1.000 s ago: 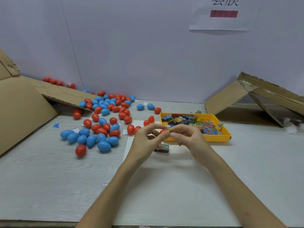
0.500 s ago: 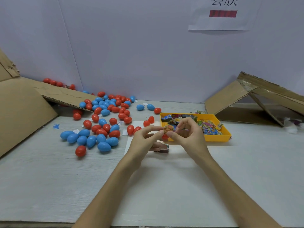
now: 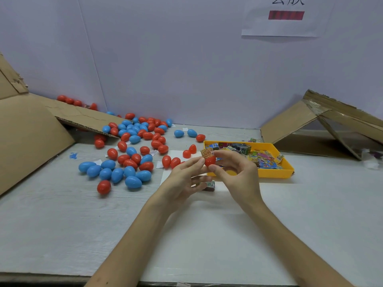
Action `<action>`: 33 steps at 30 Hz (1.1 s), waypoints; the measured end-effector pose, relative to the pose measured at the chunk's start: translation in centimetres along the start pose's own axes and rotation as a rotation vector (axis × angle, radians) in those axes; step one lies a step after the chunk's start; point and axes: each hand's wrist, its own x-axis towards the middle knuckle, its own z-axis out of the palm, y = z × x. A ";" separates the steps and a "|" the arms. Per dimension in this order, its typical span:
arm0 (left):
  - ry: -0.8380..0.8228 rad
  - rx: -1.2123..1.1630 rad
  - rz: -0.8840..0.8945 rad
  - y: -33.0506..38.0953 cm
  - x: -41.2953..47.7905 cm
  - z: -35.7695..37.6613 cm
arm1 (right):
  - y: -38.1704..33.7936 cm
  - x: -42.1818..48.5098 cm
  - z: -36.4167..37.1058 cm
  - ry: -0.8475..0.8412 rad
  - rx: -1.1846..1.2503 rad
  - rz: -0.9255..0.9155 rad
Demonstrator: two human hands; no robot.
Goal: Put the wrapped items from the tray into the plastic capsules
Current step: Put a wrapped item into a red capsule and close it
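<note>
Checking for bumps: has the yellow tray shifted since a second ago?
No. The yellow tray keeps its place beside the right cardboard flap.

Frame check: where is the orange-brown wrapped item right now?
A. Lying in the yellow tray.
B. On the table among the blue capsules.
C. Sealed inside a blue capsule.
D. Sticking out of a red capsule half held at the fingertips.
D: the wrapped item pokes out of the top of the red capsule half, which the right hand and the left hand hold at their fingertips.
</note>
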 end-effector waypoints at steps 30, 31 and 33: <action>-0.092 0.003 -0.008 -0.6 0.1 0.3 | 0.2 0.2 -0.3 0.045 -0.071 -0.074; -0.093 0.001 -0.006 -0.6 0.1 0.3 | 0.2 0.2 -0.3 0.045 -0.069 -0.076; -0.095 0.004 -0.007 -0.6 0.1 0.3 | 0.2 0.2 -0.4 0.044 -0.071 -0.081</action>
